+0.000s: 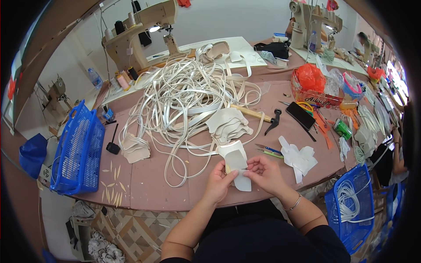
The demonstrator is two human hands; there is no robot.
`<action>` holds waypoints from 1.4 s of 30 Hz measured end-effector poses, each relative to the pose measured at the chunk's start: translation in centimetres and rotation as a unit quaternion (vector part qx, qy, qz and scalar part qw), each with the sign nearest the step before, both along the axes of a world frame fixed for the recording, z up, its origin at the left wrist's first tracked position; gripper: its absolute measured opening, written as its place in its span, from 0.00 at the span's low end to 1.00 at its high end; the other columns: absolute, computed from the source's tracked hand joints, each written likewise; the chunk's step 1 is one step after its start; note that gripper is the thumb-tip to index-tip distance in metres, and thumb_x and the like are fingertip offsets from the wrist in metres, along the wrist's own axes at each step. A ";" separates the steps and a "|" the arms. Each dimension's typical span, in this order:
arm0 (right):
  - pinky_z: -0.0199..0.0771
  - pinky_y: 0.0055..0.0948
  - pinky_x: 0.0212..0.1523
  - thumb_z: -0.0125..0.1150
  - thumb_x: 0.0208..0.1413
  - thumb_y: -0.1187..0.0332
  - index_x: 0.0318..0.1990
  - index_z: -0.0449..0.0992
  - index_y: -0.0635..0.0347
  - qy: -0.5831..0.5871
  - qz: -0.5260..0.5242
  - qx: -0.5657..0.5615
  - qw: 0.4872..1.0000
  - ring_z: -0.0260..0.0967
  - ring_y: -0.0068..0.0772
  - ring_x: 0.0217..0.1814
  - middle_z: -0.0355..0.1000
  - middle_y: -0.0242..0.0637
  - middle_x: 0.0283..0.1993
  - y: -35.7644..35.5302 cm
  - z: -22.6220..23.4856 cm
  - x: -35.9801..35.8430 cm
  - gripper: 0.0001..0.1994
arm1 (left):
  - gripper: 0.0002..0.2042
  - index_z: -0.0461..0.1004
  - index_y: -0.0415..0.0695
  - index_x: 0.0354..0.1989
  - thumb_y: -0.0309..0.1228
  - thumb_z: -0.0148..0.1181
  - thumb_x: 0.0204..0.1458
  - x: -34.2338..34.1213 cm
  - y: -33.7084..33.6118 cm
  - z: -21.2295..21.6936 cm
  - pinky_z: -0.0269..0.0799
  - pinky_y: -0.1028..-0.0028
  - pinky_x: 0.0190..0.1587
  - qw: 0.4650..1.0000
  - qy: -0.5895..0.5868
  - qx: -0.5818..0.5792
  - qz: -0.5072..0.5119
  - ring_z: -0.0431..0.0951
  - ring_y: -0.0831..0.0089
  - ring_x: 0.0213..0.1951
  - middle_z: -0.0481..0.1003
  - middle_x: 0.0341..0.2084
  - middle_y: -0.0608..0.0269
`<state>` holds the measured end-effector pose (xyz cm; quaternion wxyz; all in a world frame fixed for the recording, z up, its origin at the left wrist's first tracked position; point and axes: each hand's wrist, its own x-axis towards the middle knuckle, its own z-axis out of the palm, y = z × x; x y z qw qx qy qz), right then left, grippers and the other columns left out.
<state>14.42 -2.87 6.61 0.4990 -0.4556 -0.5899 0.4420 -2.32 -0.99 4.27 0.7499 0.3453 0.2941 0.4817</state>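
A big tangle of cream flat straps (184, 94) sprawls across the dusty-pink worktable (144, 184). Beside it lie a stack of beige cut leather pieces (228, 125), a wooden-handled hammer (258, 116) and a black phone (301, 115). A blue plastic basket (76, 149) stands at the table's left edge (tilted on its side), a beige sewing machine (140, 30) behind.

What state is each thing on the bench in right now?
White cut piece: curled, pinched by both hands.
Left hand: fingers closed on it.
Right hand: fingers closed on it.
White strap: tangled loose heap.
Phone: screen dark, lying flat.
Blue basket: tipped on its side.
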 end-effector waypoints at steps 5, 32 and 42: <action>0.69 0.14 0.33 0.61 0.44 0.81 0.43 0.65 0.67 0.039 0.039 -0.085 0.995 0.66 0.15 0.33 0.67 0.32 0.34 -0.1 0.5 -0.1 0.17 | 0.19 0.60 0.41 0.50 0.18 0.53 0.48 0.2 0.3 0.0 0.71 0.73 0.44 0.999 -0.021 -0.007 0.032 0.72 0.73 0.44 0.68 0.44 0.60; 0.69 0.16 0.33 0.67 0.42 0.72 0.41 0.66 0.65 -0.102 -0.034 0.029 0.994 0.67 0.17 0.32 0.69 0.33 0.33 1.7 -0.7 0.6 0.19 | 0.18 0.60 0.40 0.47 0.15 0.52 0.47 1.8 0.5 -0.7 0.69 0.75 0.45 0.990 -0.011 0.072 0.122 0.72 0.75 0.43 0.69 0.42 0.59; 0.67 0.16 0.27 0.64 0.42 0.74 0.37 0.69 0.64 0.025 -0.037 -0.076 0.996 0.64 0.14 0.26 0.70 0.30 0.27 2.5 -3.1 -0.9 0.14 | 0.12 0.65 0.36 0.41 0.18 0.55 0.47 2.5 1.0 -2.6 0.70 0.80 0.38 0.970 0.138 0.102 0.169 0.73 0.79 0.36 0.73 0.34 0.60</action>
